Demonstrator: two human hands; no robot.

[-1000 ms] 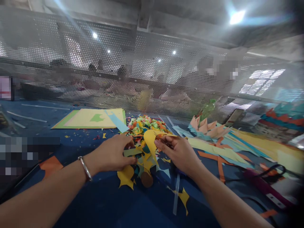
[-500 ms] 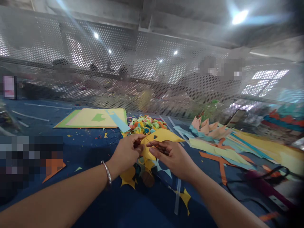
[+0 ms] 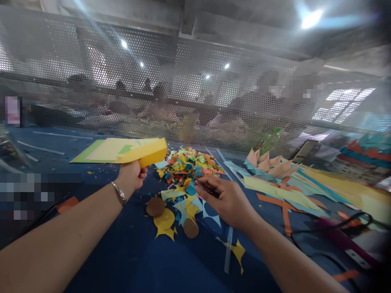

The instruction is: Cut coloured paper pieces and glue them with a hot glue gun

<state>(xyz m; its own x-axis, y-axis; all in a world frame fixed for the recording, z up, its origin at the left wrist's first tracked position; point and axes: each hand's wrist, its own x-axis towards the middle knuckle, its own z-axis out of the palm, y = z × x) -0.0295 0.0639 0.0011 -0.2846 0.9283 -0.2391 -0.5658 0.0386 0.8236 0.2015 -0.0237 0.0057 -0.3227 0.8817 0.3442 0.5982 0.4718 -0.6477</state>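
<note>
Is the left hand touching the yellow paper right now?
Touching. In the head view the left hand closes its fingers around the lower end of the yellow paper, lifted clear of the table.

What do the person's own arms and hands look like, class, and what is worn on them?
Both forearms are bare, with no sleeves or gloves in view. The left hand has a thin silver-coloured bangle at the wrist. The right hand shows no jewellery or markings.
</note>
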